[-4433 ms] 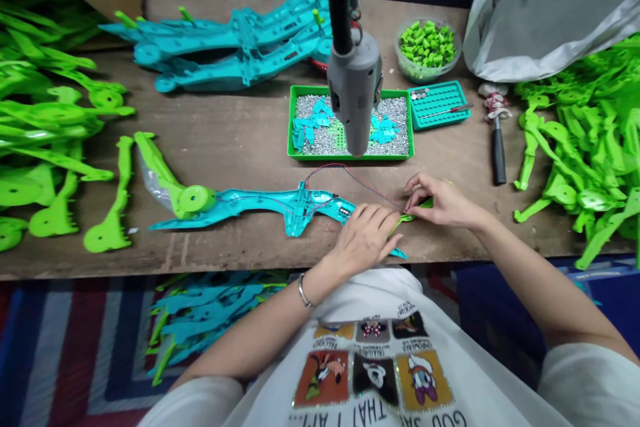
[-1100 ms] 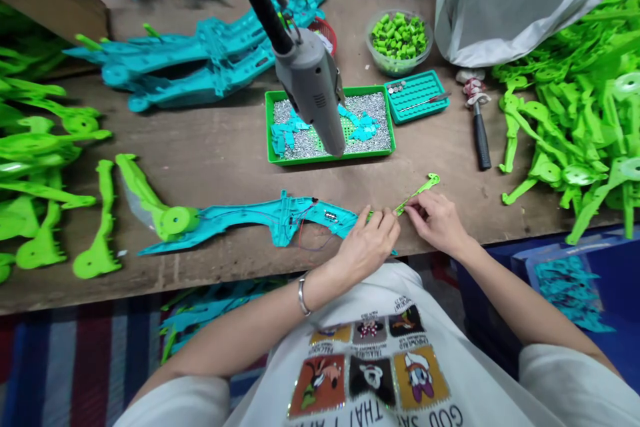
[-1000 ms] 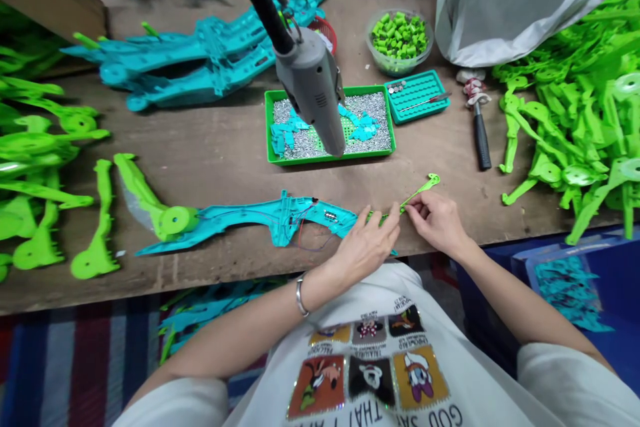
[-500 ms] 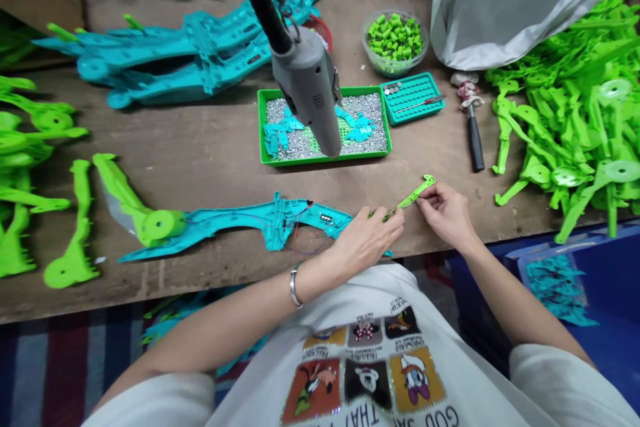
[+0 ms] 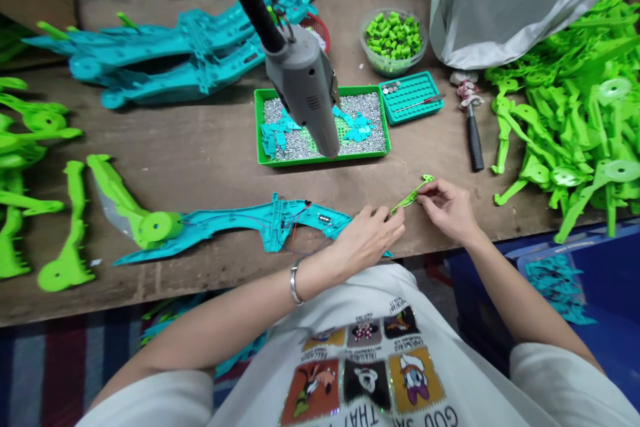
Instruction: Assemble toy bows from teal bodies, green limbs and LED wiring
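Observation:
A long teal plastic shell [image 5: 250, 227] with thin red wires lies along the front of the wooden bench, a green piece [image 5: 150, 223] fitted on its left end. My left hand [image 5: 367, 240] rests on the shell's right end, fingers curled and pinching the near end of a small green lever part [image 5: 413, 195]. My right hand [image 5: 447, 207] pinches the same green part near its far end. The part tilts up to the right between both hands.
A grey electric screwdriver [image 5: 303, 90] hangs over a green tray [image 5: 260, 147] of screws and teal bits. Behind are a teal screw holder [image 5: 413, 95], a bowl of green caps [image 5: 395, 40], a hammer [image 5: 473, 133], stacked teal shells [image 5: 165, 60] and green parts piled at both sides [image 5: 575, 113].
The view has shifted slightly left and the hanging screwdriver has swung. My right hand slid along the green part toward its far end; the red wire now lies closer to the shell.

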Motion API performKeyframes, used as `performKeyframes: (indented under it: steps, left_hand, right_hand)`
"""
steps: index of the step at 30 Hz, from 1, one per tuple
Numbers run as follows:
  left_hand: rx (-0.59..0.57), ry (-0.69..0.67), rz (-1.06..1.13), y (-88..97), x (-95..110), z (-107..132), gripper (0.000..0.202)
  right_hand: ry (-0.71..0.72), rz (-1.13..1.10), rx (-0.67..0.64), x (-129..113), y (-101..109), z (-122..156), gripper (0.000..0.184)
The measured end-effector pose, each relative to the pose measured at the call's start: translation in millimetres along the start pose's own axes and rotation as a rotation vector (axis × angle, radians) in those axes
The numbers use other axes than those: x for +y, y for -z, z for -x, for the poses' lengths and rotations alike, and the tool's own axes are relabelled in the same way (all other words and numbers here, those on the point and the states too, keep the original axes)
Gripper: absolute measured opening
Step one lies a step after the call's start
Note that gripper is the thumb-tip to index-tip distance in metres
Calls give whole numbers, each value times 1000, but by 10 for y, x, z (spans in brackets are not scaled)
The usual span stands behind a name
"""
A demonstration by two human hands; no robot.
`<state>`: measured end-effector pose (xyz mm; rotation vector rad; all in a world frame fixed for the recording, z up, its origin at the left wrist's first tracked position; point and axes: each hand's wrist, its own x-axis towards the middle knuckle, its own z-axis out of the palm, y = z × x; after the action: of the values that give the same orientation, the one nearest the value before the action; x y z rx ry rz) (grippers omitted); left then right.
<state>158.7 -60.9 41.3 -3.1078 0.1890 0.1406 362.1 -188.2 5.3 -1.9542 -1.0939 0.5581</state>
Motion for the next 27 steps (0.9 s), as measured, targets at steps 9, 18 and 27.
performKeyframes:
  steps: [9,18,27]
  left_hand:
    - [2,1,30,16,-11,3,22]
    - [-9,9,44,5,-18,0,22]
    - [-2,-1,30,27,-26,4,18]
  right_hand:
    - [213,214,17,16,13,-39,13]
    - [198,287,129,-49,-58,54,12]
    - [117,328,200,-77,-173,103,4]
